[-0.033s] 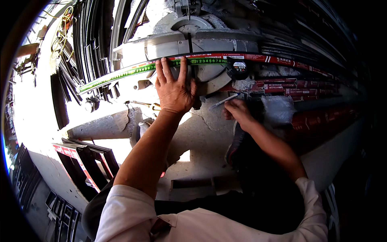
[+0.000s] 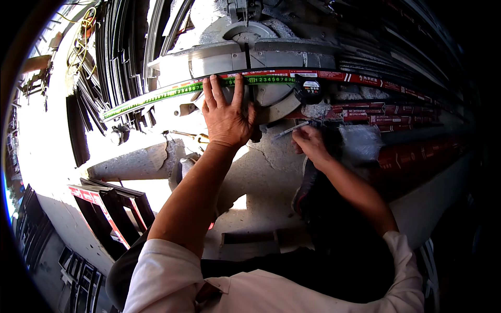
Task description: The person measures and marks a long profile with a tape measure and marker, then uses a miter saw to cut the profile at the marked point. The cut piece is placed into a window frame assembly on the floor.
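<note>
A long metal profile [image 2: 360,79] with red printed film lies across the saw's table [image 2: 279,101] in front of its fence [image 2: 216,63]. Along its near edge runs the green blade of a tape measure [image 2: 156,96], whose black case [image 2: 309,91] rests toward the right end. My left hand [image 2: 228,119] lies flat with fingers spread, fingertips pressing on the blade and profile just left of the saw slot. Lower and to the right, my right hand [image 2: 312,144] is closed around a slim pale pen [image 2: 288,132], which points left, apart from the profile.
Dark profiles [image 2: 112,57] stack at the far left; red-filmed ones [image 2: 386,117] lie at right beside crumpled clear plastic [image 2: 360,141]. Dark frame pieces [image 2: 112,208] stand at lower left. A yellow cable [image 2: 81,39] hangs at upper left. Pale dust covers parts of the saw.
</note>
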### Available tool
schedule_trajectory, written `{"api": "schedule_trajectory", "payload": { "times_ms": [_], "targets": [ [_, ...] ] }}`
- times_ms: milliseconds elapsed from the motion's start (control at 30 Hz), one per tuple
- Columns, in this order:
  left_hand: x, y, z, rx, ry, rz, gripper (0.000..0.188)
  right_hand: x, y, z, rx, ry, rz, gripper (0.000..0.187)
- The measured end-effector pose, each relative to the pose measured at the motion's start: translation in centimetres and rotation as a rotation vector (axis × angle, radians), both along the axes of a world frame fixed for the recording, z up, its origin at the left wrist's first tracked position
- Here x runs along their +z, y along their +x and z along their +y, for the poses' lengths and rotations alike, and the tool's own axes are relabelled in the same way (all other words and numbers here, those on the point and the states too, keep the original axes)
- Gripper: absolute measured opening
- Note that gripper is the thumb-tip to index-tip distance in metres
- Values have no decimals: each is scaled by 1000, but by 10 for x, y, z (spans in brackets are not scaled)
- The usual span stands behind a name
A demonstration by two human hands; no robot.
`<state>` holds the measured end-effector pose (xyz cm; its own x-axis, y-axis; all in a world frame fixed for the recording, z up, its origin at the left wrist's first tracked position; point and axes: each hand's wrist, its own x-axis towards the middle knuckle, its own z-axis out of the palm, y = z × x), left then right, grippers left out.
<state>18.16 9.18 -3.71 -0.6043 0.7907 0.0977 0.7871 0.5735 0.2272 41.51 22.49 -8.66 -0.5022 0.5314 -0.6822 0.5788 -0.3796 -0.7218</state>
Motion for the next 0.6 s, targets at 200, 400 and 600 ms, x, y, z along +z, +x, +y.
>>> {"api": "schedule_trajectory", "payload": {
  "times_ms": [200,400,600],
  "targets": [
    [1,-1,-3,14,-48,-21,74,91,-53,24,241,1279,215,39],
    [3,0,-1,13,-47,-34,73,92,-83,58,509,1421,48,61],
    [6,-1,-3,20,-37,-40,73,80,-94,66,648,1508,27,46]
  ]
}}
